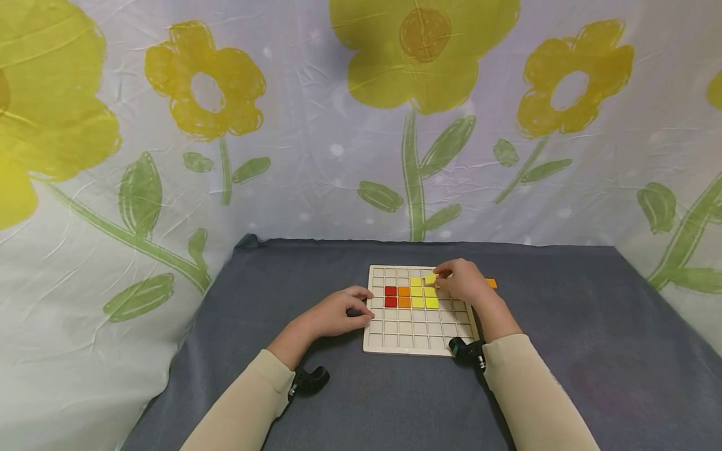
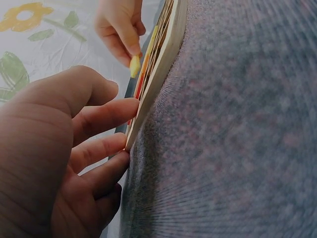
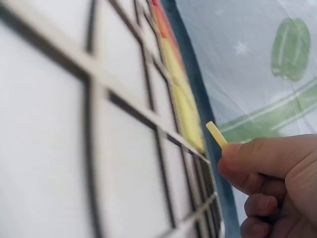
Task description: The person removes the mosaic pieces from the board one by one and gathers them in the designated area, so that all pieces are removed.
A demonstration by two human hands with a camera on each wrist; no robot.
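A light wooden grid board (image 1: 397, 341) lies on the cloth-covered table. Red tiles (image 1: 390, 302), orange tiles (image 1: 403, 302) and several yellow tiles (image 1: 417, 302) fill cells near its middle. My right hand (image 1: 468, 285) pinches a thin yellow square tile (image 3: 215, 133) between thumb and finger, tilted just over the board's upper part beside the other yellow ones. At the board's left edge, my left hand (image 1: 335, 312) rests with loosely bent fingers; in the left wrist view its fingertips (image 2: 130, 107) touch the rim and the thumb stands apart.
An orange piece (image 1: 491, 283) shows just past the right hand, partly hidden by it. Dark grey cloth (image 1: 383, 407) covers the table. A flower-printed curtain (image 1: 316, 125) hangs behind and at both sides. Each wrist carries a small black camera (image 1: 311, 381).
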